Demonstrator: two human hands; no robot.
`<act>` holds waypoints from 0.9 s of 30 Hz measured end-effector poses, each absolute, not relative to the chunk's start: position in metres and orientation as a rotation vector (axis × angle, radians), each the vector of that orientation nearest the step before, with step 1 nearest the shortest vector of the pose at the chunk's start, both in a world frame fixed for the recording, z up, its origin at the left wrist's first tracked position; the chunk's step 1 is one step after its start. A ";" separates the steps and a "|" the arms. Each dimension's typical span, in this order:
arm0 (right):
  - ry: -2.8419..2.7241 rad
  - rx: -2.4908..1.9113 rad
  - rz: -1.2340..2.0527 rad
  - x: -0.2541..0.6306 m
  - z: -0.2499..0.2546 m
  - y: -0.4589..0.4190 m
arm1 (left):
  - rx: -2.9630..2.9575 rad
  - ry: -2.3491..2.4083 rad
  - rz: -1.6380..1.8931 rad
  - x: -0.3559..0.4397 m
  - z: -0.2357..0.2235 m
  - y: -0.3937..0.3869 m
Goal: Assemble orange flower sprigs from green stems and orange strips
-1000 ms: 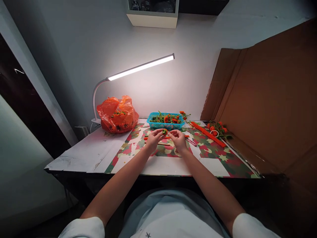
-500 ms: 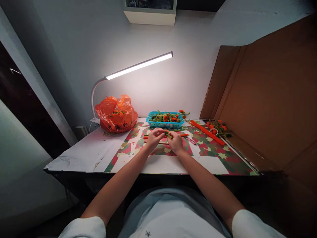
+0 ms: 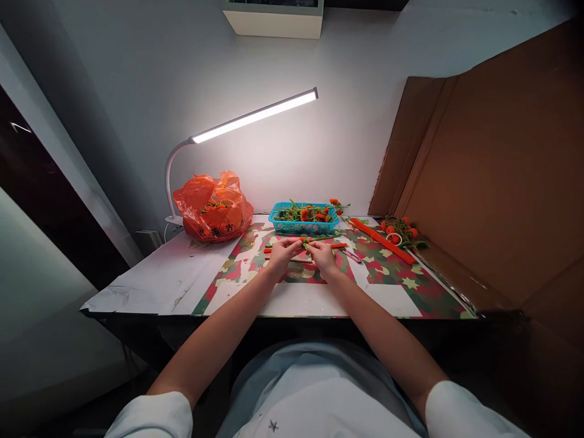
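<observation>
My left hand [image 3: 281, 253] and my right hand [image 3: 323, 255] meet over the patterned paper on the table [image 3: 150, 283]. Both pinch a small green and orange flower piece [image 3: 305, 243] between their fingertips. Just beyond them lie orange sticks [image 3: 337, 246] and stands a blue basket [image 3: 304, 226] filled with orange flowers on green stems.
An orange plastic bag [image 3: 212, 208] sits at the back left under a white desk lamp [image 3: 246, 119]. More orange sticks [image 3: 382, 241] and flowers [image 3: 401, 230] lie at the back right. Brown cardboard [image 3: 493, 182] walls the right side. A pink-handled tool [image 3: 350, 255] lies by my right hand.
My hands drew closer together and turned the small flower piece between the fingertips. The view tilted slightly, so everything sits a little higher.
</observation>
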State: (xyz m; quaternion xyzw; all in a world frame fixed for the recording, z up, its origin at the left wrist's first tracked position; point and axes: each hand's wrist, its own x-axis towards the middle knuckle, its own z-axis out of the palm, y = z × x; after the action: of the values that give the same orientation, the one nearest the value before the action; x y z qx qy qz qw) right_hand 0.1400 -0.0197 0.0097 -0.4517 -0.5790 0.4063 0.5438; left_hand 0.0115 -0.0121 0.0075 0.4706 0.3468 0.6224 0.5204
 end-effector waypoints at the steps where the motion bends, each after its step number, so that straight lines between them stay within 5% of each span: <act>1: -1.360 -1.075 0.990 0.140 0.010 -0.020 | 1.144 0.842 1.504 0.012 0.007 -0.013; 10: -1.680 -1.002 0.192 0.147 0.014 -0.031 | 1.326 0.930 1.636 0.011 0.007 -0.013; 27: -2.082 -1.163 0.209 0.169 0.015 -0.011 | 1.443 0.952 1.079 0.003 0.012 -0.016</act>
State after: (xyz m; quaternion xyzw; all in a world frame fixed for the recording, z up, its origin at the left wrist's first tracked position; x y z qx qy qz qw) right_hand 0.1685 -0.0114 0.0152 -0.4522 -0.8096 0.0814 0.3654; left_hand 0.0035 -0.0162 0.0123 0.6028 0.3978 0.4510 0.5244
